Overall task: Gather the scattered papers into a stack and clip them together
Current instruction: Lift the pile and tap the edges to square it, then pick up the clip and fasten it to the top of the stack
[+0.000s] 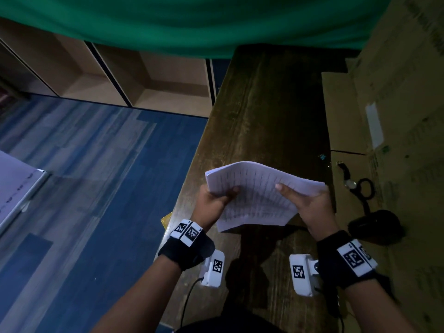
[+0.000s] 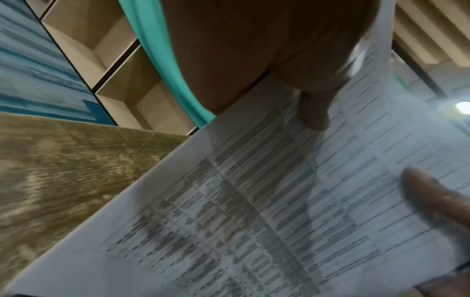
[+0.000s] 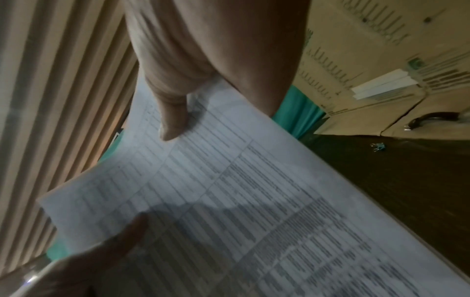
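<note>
A stack of printed white papers is held in the air above the dark wooden table, bowed across its middle. My left hand grips its left edge, thumb on top. My right hand grips the right edge, thumb lying across the top sheet. The left wrist view shows the papers covered in table print, with a thumb on them. In the right wrist view the papers fill the frame. A small teal binder clip lies on the table beyond the papers, near the right edge.
Flattened cardboard lies along the table's right side, with a wristwatch, a black loop and a black rounded object on it. Blue floor and wooden cubby shelves are to the left. A green cloth hangs behind.
</note>
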Motion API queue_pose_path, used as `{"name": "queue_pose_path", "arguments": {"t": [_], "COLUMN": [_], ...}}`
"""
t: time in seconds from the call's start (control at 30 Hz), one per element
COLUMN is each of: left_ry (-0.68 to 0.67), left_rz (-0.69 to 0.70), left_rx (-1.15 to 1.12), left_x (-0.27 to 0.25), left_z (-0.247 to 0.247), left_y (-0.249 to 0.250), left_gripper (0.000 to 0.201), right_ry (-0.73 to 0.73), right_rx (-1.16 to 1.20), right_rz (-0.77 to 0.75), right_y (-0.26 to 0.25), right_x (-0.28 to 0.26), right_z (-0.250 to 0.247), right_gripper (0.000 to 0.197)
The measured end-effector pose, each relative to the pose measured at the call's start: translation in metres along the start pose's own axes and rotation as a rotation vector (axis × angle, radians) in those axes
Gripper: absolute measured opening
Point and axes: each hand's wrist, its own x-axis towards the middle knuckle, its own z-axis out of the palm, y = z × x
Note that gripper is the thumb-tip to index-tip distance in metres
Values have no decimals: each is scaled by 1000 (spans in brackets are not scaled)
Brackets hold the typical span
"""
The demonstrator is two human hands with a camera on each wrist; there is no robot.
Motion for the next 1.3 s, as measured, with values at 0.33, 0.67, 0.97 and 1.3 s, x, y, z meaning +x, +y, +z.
{"name": "queue_pose_path", "arguments": {"t": [0.33, 0.67, 0.97, 1.3], "left_ry": [131, 89, -27, -352], "left_rz": [135, 88, 119, -184], "left_rx": [35, 130, 354, 565], "left_x": [-14, -5, 21, 69], "left_z": [11, 11, 3, -14], "left_y": [-14, -32, -18, -64], "left_gripper": [26, 20, 32, 43], "right_ry": [9, 50, -171, -19], "right_rx": [44, 121, 114, -287], "right_rz": [-28, 71, 45, 313], "right_y": [19, 24, 6, 86], "right_x": [-21, -22, 26, 194], "right_z": [14, 19, -27, -98], "right_gripper": [75, 37, 43, 54]}}
